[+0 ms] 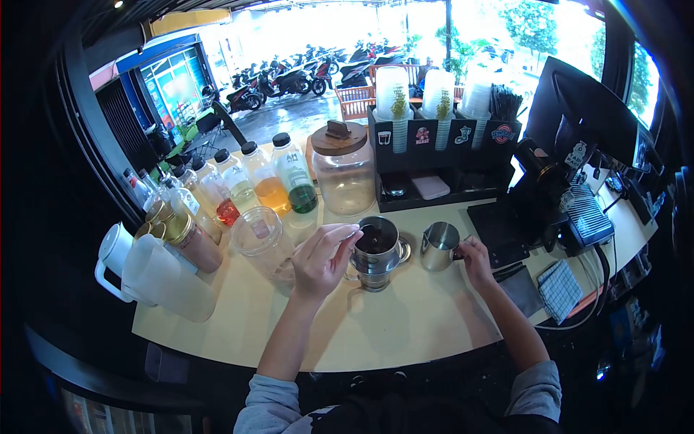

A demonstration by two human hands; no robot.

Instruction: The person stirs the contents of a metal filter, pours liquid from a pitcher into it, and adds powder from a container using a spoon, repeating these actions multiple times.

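Observation:
My left hand [323, 259] is at the left rim of a metal cup [376, 253] with dark contents, its thumb and fingers pinched together. What they grip, perhaps a thin handle or the rim, I cannot make out. The metal cup sits upright on top of a clear glass vessel [374, 281] on the counter. My right hand [475, 258] is closed on the handle of a steel milk pitcher [439, 249], which stands upright to the right of the cup. Left of my left hand is a clear plastic jar [262, 242], partly hidden behind the hand.
Syrup bottles [267, 186] and plastic pitchers [170, 278] line the counter's left. Behind the cup are a wooden-lidded glass jar [345, 173] and a black cup organizer [441, 155]. On the right are a dark machine [538, 188], a monitor [571, 108] and a checked cloth [559, 291].

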